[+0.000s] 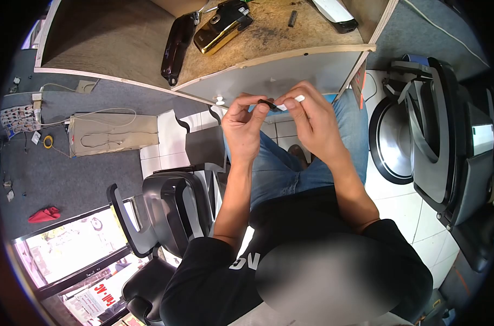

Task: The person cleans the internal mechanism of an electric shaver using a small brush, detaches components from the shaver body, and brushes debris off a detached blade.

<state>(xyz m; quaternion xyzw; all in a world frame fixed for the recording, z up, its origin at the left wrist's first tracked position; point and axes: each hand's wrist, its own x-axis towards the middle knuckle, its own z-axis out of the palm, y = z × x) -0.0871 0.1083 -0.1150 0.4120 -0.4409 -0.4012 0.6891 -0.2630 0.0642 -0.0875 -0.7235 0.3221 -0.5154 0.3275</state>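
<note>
Both hands are raised over my lap, close together in front of the wooden shelf unit. My left hand (243, 124) pinches a small black piece (267, 104) between thumb and fingers. Right beside it, my right hand (314, 120) has its fingers closed on a small white object (299, 99), whose other end reaches toward the black piece. What exactly the two small things are is too small to tell. Fingers partly cover both of them.
On the wooden shelf (268, 38) lie a dark clipper (177, 46), a gold and black clipper (223, 27), a small dark piece (292, 19) and a white and black clipper (336, 15). Black chairs (176, 209) stand at both sides.
</note>
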